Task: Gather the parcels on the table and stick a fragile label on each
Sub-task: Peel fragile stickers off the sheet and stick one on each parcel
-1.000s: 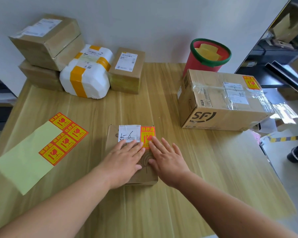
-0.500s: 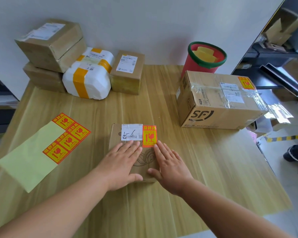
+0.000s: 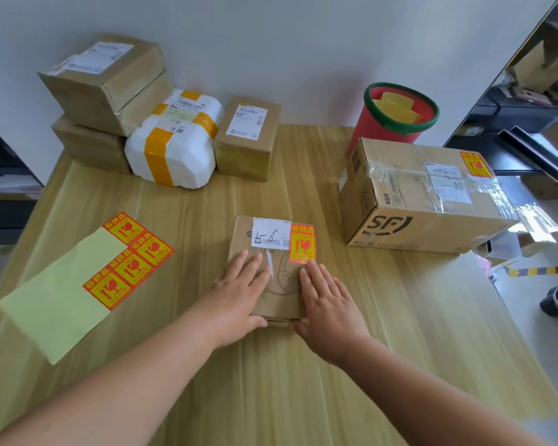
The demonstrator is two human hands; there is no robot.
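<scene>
A flat brown parcel (image 3: 282, 284) lies mid-table with a white address label and an orange fragile label (image 3: 302, 243) on its far right corner. My left hand (image 3: 237, 294) rests flat on its left half, thumb at the near edge. My right hand (image 3: 327, 300) lies flat along its right edge, fingers straight, just below the fragile label. A yellow backing sheet (image 3: 55, 304) with several fragile stickers (image 3: 131, 260) lies at left. The large SF box (image 3: 422, 201) at right carries a fragile label on its far corner.
At the back left stand two stacked cardboard boxes (image 3: 103, 88), a white parcel with orange tape (image 3: 174, 146) and a small brown box (image 3: 248, 136). A red bin with a green rim (image 3: 397, 114) stands behind the SF box. The table's right edge drops to the floor.
Both hands slid toward me along the flat parcel, uncovering the fragile label and address label. The parcel itself has stayed in place.
</scene>
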